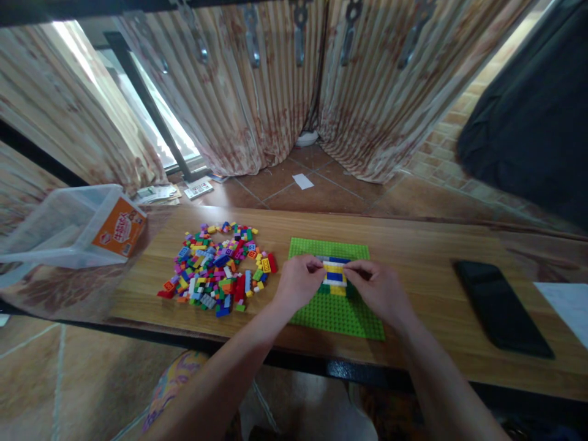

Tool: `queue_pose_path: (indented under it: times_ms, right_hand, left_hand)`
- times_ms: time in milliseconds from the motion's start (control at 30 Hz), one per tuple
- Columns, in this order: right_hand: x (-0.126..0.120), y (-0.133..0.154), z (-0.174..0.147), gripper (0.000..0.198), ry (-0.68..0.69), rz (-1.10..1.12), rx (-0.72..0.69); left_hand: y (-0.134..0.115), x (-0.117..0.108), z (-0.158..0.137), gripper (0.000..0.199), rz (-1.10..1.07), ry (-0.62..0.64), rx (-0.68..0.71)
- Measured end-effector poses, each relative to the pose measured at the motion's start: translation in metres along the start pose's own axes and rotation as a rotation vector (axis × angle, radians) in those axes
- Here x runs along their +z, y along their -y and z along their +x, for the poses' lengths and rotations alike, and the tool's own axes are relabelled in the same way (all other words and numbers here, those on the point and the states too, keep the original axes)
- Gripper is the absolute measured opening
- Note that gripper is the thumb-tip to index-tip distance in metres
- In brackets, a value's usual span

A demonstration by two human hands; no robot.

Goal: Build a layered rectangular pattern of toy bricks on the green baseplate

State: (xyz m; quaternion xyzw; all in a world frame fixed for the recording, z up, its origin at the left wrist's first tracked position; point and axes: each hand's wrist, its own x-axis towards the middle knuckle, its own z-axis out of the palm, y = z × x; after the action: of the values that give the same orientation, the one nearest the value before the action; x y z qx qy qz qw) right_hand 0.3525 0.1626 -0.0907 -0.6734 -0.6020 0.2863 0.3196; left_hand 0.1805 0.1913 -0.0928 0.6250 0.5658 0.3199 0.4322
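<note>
A multicoloured plastic-brick block (336, 276) is seated toward the far edge of the green studded baseplate (342, 318). Left hand (299, 280) and right hand (377, 286) are angled inward at the block's sides, fingertips nearly closed; grip cannot be told.

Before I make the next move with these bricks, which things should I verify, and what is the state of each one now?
1. Green baseplate lying on the table: ok.
2. Left hand and right hand at opposite sides of the built bricks: ok.
3. Built bricks pressed fully down: cannot tell, fingers cover part of them.
4. Loose brick pile apart from the baseplate: ok, it lies to the left.
5. Black flat device away from the right hand: ok.
</note>
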Motion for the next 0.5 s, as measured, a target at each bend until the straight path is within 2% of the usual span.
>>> queue_pose_path:
  times_ms: [500]
  right_hand:
    - [0.0020,-0.0033,0.0017,0.020,0.008,0.010,0.028]
  left_hand:
    - [0.0009,0.0007,0.0025,0.013,0.103,0.015,0.028]
